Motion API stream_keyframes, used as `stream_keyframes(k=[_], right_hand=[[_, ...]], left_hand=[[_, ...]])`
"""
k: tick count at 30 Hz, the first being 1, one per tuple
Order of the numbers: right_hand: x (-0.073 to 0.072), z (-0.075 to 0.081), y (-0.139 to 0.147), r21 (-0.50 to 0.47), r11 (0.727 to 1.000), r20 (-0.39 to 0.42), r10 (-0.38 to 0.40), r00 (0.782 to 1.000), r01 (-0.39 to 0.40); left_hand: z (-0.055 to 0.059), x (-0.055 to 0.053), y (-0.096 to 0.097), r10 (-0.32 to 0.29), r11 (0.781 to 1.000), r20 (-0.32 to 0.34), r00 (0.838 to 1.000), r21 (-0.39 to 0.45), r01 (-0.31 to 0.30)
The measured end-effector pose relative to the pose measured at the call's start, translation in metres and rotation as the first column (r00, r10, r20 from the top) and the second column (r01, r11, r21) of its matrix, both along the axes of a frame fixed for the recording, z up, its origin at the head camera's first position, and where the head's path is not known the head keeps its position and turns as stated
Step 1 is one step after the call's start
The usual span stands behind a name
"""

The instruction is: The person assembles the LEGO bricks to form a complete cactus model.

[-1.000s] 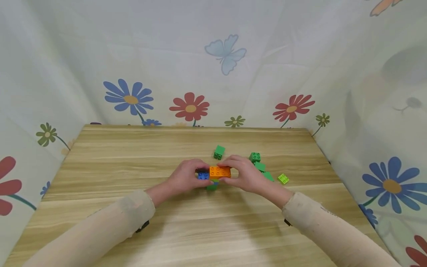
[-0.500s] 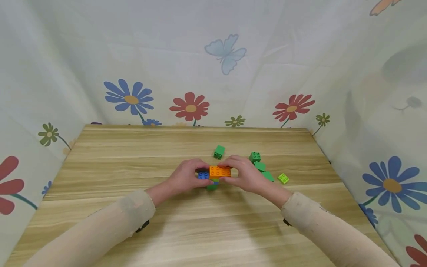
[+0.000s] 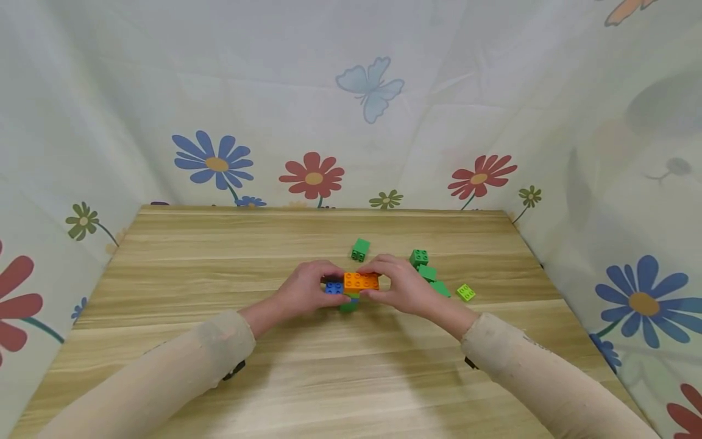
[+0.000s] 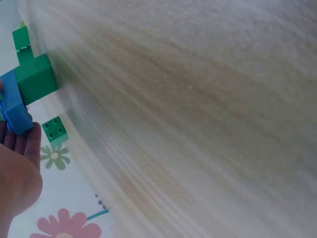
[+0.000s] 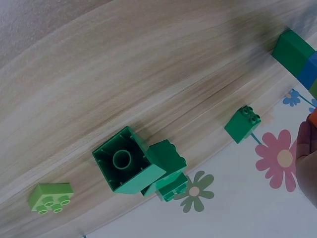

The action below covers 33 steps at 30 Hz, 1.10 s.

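Observation:
In the head view, my left hand [image 3: 303, 288] grips a stack of toy building bricks at its blue brick [image 3: 334, 288]. An orange brick [image 3: 361, 282] tops the stack, its studs facing up, and my right hand [image 3: 403, 285] pinches it from the right. Below the orange lies a thin light-green layer, then blue, with a green brick [image 3: 348, 306] lowest. The left wrist view catches fingertips under the blue brick [image 4: 17, 106], beside the green base brick [image 4: 37, 79]. At the right wrist view's edge are the right hand [image 5: 308, 168] and the green base brick [image 5: 292, 49].
Behind the hands lies a loose green brick [image 3: 360, 249]. Several green bricks cluster near the right hand, one with studs up [image 3: 419, 257]. A lime brick [image 3: 465, 293] lies farther right. Floral cloth [image 3: 263, 110] surrounds the wooden table [image 3: 230, 238] at back and sides.

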State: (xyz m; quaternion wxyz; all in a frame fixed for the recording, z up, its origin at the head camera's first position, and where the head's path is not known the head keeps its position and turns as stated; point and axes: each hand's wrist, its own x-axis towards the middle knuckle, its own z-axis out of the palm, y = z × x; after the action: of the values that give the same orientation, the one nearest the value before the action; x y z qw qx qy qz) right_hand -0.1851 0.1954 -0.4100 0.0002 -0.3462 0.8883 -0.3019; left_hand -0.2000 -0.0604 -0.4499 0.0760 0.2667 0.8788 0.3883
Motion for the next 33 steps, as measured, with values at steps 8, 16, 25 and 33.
stream_keyframes(k=[8,16,25,33], right_hand=[[0.0,0.001,-0.002,0.024,1.0,-0.006,-0.006,1.0,0.006],[-0.001,0.001,-0.003,0.024,1.0,-0.005,0.002,1.0,-0.001],[-0.001,0.001,-0.002,0.026,1.0,-0.012,0.001,1.0,-0.001],[-0.002,0.002,-0.004,0.033,0.999,-0.008,0.005,1.0,-0.005]], left_hand=[[0.004,0.001,-0.003,0.001,1.0,0.024,1.0,0.001,-0.001],[0.009,0.002,-0.007,-0.005,0.999,0.033,0.999,0.033,0.004],[0.013,0.002,-0.008,-0.014,0.998,0.044,0.999,0.059,0.012],[0.015,0.002,-0.009,-0.024,0.997,0.033,0.999,0.077,0.021]])
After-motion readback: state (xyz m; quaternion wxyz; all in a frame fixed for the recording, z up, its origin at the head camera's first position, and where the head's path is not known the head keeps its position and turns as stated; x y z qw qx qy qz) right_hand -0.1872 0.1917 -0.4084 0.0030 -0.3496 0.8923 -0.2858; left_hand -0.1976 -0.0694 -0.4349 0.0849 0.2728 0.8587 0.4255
